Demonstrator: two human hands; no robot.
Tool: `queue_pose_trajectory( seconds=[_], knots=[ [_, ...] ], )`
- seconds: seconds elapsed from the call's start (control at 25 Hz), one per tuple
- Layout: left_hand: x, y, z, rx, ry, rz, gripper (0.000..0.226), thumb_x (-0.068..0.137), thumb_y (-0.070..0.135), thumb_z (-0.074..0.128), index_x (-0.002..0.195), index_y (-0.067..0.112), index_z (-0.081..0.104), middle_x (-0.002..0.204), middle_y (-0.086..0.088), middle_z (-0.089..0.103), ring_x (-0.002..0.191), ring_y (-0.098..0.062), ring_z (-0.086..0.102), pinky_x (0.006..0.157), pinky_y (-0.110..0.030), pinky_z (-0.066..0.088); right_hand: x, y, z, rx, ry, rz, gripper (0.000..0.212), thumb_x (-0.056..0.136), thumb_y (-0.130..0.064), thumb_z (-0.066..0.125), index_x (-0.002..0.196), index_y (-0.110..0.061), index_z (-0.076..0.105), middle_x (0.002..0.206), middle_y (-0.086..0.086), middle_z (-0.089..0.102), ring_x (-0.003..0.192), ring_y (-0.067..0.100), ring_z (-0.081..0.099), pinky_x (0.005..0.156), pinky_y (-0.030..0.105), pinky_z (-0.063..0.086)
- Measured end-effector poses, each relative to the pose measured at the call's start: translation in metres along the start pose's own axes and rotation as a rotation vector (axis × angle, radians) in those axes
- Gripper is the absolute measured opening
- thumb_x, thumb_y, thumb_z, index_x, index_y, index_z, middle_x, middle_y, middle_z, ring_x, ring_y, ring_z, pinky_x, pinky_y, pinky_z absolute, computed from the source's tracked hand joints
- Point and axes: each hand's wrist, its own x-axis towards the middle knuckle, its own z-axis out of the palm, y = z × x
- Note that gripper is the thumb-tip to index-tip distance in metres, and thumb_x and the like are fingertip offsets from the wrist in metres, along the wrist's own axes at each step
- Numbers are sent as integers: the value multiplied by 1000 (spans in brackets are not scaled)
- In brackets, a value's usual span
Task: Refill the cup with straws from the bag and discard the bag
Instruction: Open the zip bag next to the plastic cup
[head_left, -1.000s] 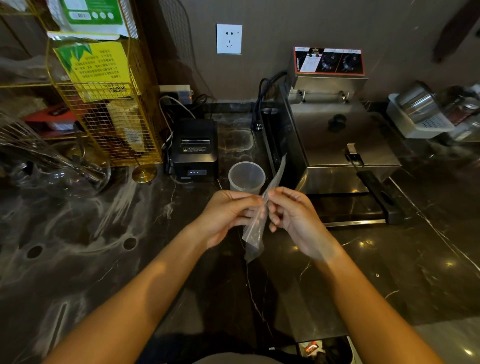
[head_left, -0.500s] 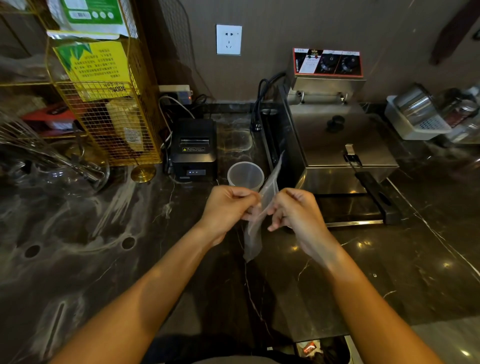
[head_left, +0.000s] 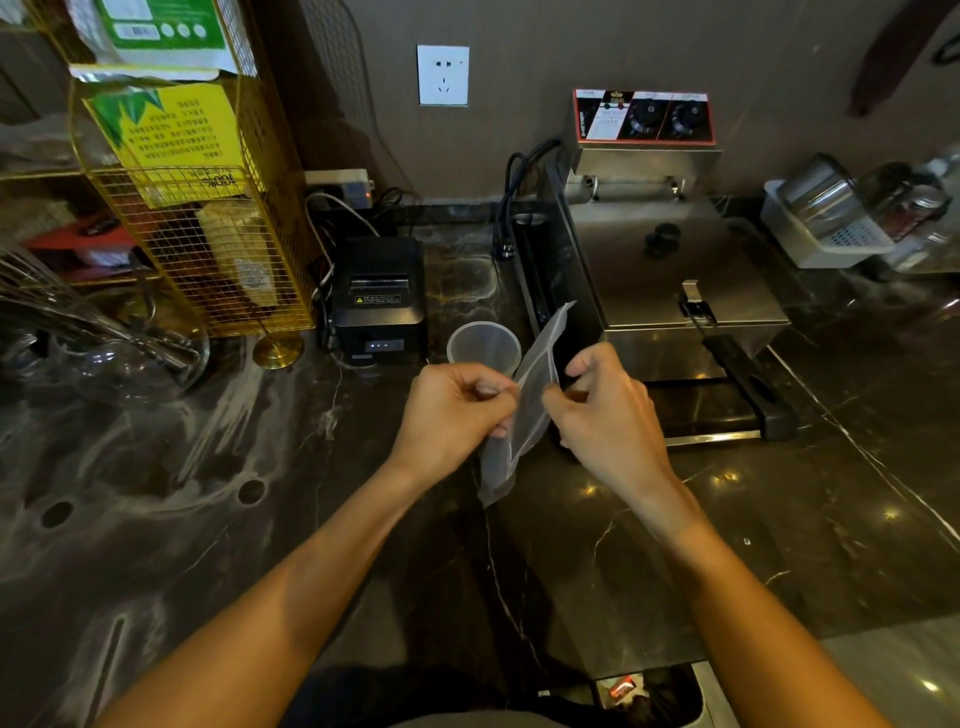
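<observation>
Dark brown marble counter (head_left: 156, 493) veined in white; translucent frosted bag (head_left: 524, 410) and cup (head_left: 483, 347); yellow wire rack (head_left: 208, 249) with yellow-and-green label; black printer (head_left: 379, 301); silver fryer (head_left: 670, 260) with red-edged black panel; white wall socket (head_left: 442, 75)

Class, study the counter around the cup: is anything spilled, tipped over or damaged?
Nothing stands out. The cup stands upright and looks empty on the dry counter; both hands hold the bag, which looks intact.
</observation>
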Motion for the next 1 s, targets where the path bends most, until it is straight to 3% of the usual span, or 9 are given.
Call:
queue_pose_trajectory(
  seconds=[0.12,0.24,0.32,0.48,0.56,0.64,0.84,1.0],
  knots=[
    [1,5,-2,8,0,3,11,88,5,73,85,13,79,76,-5,78,71,-20,77,66,-29,65,2,-2,0,-23,43,6,13,95,-29,71,97,-31,58,76,-8,69,64,5,71,61,38,64],
    [2,8,-15,67,138,13,12,87,7,73,80,15,75,77,-3,77,69,-15,77,62,-23,63,2,3,-9,-115,79,78,18,93,-25,72,83,-30,57,70,-6,65,63,7,65,60,36,58],
    [2,10,-23,109,201,25,9,87,7,74,80,13,74,75,-3,76,67,-13,77,61,-25,64,3,6,-16,-163,102,84,19,91,-23,72,86,-28,54,71,-5,63,63,11,64,61,39,57],
    [0,16,-21,188,43,6,5,87,7,74,84,10,74,80,-4,76,75,-19,77,70,-37,66,5,-2,-13,-252,53,-39,19,91,-24,72,100,-27,55,82,-8,63,75,15,66,67,40,55],
    [0,19,-17,184,-61,30,6,87,5,73,86,10,75,83,-4,76,76,-22,76,72,-38,66,10,-10,-8,-289,59,-38,18,94,-41,68,87,-29,58,74,-9,61,68,10,62,62,34,49],
    [0,19,-16,192,-124,66,7,86,5,74,85,12,76,83,-2,76,76,-18,75,72,-34,65,15,-11,-5,-315,74,-23,30,99,-47,61,75,-27,61,67,-8,62,64,11,63,61,34,50],
    [6,14,-36,292,103,65,12,87,11,75,80,20,72,77,2,74,71,-9,74,69,-32,66,20,2,-21,-287,18,150,34,100,-38,60,70,-22,68,63,-1,67,61,17,67,68,41,57],
    [14,12,-54,350,195,43,15,89,15,74,82,27,70,78,7,74,69,-4,73,66,-31,65,22,6,-29,-199,-11,236,36,94,-41,62,67,-18,70,60,2,67,59,21,66,60,38,52]
  ],
)
